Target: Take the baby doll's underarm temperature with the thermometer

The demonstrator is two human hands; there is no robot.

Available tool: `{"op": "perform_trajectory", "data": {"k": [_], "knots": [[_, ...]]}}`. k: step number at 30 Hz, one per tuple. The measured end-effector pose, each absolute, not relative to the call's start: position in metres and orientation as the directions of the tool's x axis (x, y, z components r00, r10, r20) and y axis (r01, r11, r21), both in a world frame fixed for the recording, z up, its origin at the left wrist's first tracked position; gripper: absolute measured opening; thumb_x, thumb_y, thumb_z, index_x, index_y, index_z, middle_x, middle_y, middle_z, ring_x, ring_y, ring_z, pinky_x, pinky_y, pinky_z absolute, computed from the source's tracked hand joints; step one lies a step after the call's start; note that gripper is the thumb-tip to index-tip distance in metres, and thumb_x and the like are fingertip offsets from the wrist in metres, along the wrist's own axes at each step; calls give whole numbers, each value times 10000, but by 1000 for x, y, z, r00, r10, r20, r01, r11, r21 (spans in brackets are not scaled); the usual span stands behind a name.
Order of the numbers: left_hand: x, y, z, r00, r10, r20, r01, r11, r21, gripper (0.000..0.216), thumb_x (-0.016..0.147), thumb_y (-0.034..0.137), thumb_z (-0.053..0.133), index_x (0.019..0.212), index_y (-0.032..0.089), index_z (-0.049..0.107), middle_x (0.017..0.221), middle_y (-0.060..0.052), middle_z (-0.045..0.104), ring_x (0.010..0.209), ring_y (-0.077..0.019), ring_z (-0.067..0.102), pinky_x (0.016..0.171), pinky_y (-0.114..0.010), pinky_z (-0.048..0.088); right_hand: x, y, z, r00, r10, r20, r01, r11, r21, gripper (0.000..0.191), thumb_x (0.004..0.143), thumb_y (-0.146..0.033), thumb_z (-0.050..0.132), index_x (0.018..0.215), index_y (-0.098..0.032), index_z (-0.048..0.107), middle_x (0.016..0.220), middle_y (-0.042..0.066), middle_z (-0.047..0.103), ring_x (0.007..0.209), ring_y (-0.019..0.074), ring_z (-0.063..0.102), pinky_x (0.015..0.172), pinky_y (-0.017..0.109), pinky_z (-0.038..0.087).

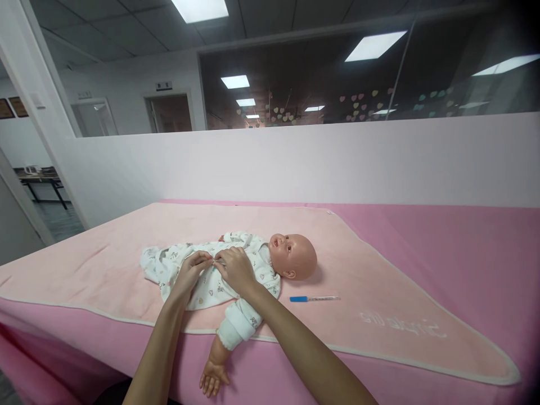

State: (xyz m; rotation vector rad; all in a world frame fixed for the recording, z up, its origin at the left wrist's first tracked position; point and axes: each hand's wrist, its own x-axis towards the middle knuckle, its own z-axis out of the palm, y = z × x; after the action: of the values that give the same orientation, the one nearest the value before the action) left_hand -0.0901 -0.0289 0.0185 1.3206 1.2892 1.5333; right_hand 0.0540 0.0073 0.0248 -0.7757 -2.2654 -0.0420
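A baby doll (294,257) lies on its back with its head to the right, dressed in a white printed baby outfit (202,292). Over the doll's belly, my left hand (194,269) is closed, its fingertips pinching the front of the outfit. My right hand (236,270) meets it there from the right, also closed at the fingertips on the cloth. A small whitish bit shows between both hands, too small to name. One doll arm (216,363) hangs toward the near edge, palm up. The outfit's legs stretch left.
A thermometer with a blue end (299,299) lies right of the doll, below its head. Under everything spreads a peach blanket (371,281) with white lettering, over a pink cover (476,264). A white wall (329,163) with windows stands behind.
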Motion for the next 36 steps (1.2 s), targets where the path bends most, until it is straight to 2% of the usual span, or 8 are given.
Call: {"op": "perform_trajectory", "data": {"k": [4, 13, 18, 21, 24, 27, 33, 36], "knots": [[-93, -28, 16, -212, 944, 251, 44, -248, 968, 223, 589, 316, 672, 729, 168, 581, 784, -22, 599, 783, -165, 549, 701, -247, 404, 53, 6, 26, -508, 561, 653, 564, 790, -240, 142, 827, -261, 524, 947, -195, 563, 878, 9, 629, 834, 145, 516, 790, 269, 324], [-95, -26, 13, -227, 941, 250, 31, -250, 968, 313, 569, 354, 679, 801, 160, 597, 763, -35, 610, 773, -183, 566, 691, -268, 416, 49, 2, 26, -501, 570, 651, 623, 760, -185, 142, 801, -183, 452, 794, -166, 593, 792, 43, 614, 814, 166, 510, 786, 302, 359], [-104, -17, 15, -285, 915, 286, 310, -194, 931, 370, 669, 452, 564, 881, 150, 600, 863, -67, 619, 805, -202, 561, 693, -286, 423, 88, -18, 39, -462, 429, 776, 428, 874, -229, 284, 751, -96, 432, 977, -171, 587, 1018, 65, 601, 976, 168, 504, 869, 318, 384], [-106, -5, 37, -279, 896, 345, 573, -133, 809, 400, 732, 467, 476, 975, 170, 588, 996, -90, 585, 821, -207, 557, 722, -321, 426, 147, -38, 44, -509, 359, 782, 375, 911, -174, 220, 777, -122, 437, 896, -190, 608, 899, 48, 633, 881, 164, 535, 830, 326, 414], [-89, 12, 66, -156, 860, 486, 728, -232, 645, 357, 768, 415, 437, 1020, 205, 578, 1041, -81, 566, 748, -176, 563, 724, -321, 425, 216, -55, 39, -510, 524, 682, 536, 814, -225, 213, 799, -140, 420, 847, -193, 621, 774, 54, 638, 767, 166, 551, 731, 312, 444], [-56, 33, 80, 92, 842, 532, 674, -446, 589, 280, 758, 382, 464, 905, 203, 621, 958, -53, 616, 731, -159, 561, 708, -283, 430, 268, -65, 30, -411, 742, 530, 756, 602, -256, 221, 803, -163, 412, 840, -203, 626, 844, 75, 638, 802, 186, 562, 726, 324, 452], [-15, 52, 52, 344, 905, 252, 507, -405, 761, 404, 625, 474, 616, 865, 156, 681, 789, -50, 661, 713, -183, 553, 641, -269, 410, 298, -79, 22, -375, 867, 329, 863, 456, -218, 250, 854, -251, 365, 885, -189, 606, 891, 66, 621, 816, 182, 558, 761, 334, 446], [-18, 50, 39, 366, 890, 270, 463, -426, 777, 391, 580, 458, 659, 837, 165, 694, 677, -14, 626, 625, -150, 516, 575, -246, 373, 295, -87, 23, -333, 878, 345, 865, 429, -259, 263, 874, -268, 347, 849, -202, 601, 844, 64, 629, 787, 177, 570, 722, 312, 447]]}}
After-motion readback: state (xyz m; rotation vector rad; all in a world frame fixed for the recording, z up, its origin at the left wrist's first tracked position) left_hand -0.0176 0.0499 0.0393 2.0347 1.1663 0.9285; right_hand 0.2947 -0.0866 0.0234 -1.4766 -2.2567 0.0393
